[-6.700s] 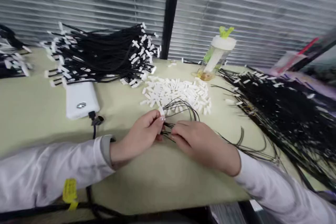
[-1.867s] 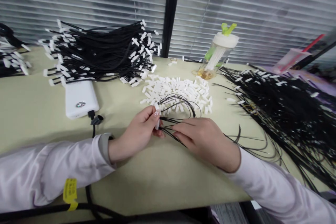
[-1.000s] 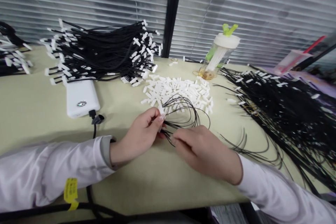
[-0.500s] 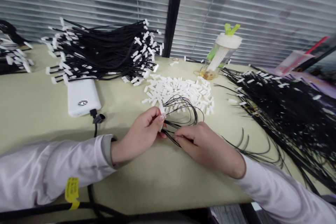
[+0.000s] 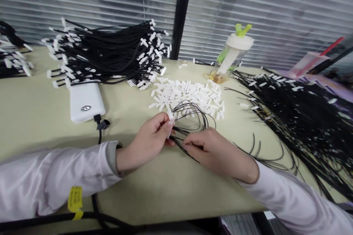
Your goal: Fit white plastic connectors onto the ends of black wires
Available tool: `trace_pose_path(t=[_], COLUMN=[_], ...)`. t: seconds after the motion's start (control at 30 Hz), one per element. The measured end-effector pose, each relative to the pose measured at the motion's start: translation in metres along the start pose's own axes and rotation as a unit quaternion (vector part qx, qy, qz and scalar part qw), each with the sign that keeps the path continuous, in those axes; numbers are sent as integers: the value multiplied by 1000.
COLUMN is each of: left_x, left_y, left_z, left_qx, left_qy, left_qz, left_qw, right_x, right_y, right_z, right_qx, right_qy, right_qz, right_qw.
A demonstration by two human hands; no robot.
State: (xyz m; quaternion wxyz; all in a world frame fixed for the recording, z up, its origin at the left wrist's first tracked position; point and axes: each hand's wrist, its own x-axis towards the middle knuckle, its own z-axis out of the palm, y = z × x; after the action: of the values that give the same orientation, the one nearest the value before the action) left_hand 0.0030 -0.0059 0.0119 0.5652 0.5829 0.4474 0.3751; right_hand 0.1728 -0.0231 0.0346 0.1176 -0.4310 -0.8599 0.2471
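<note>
My left hand (image 5: 150, 137) is closed on a white connector (image 5: 170, 115), pinched between thumb and fingers. Thin black wires (image 5: 202, 115) run from the connector and loop round to the right. Just right of it, my right hand (image 5: 217, 150) pinches black wires close to the connector; its fingertips partly hide them. Behind both hands lies a loose pile of small white connectors (image 5: 190, 93). The loop of wires overlaps the front of that pile.
A bundle of black cables with white ends (image 5: 110, 51) lies at the back left, behind a white power bank (image 5: 86, 102). A clear lidded cup (image 5: 233, 57) stands at the back. More black wires (image 5: 303, 117) cover the right side. A black cable (image 5: 95, 205) crosses the front left.
The wires below my right fingertips now stretch a little further right. Both hands keep nearly the same place and hold.
</note>
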Motion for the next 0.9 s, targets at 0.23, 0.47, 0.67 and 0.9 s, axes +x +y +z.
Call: trace_pose_path(t=[0.23, 0.47, 0.67, 0.9], left_x=[0, 0, 1, 1], left_y=[-2, -4, -8, -10], left_z=[1, 0, -1, -2], left_qx=[-24, -28, -31, -48], left_qy=[25, 14, -14, -59], left_qz=[-30, -13, -6, -11], left_qw=[999, 999, 999, 997], right_x=[-9, -18, -10, -4], right_y=[21, 51, 36, 21], right_z=[-42, -78, -56, -26], right_qx=[-101, 158, 260, -41], right_qy=[50, 450, 445, 232], right_qz=[64, 86, -16, -43], right_qw=[992, 875, 857, 971])
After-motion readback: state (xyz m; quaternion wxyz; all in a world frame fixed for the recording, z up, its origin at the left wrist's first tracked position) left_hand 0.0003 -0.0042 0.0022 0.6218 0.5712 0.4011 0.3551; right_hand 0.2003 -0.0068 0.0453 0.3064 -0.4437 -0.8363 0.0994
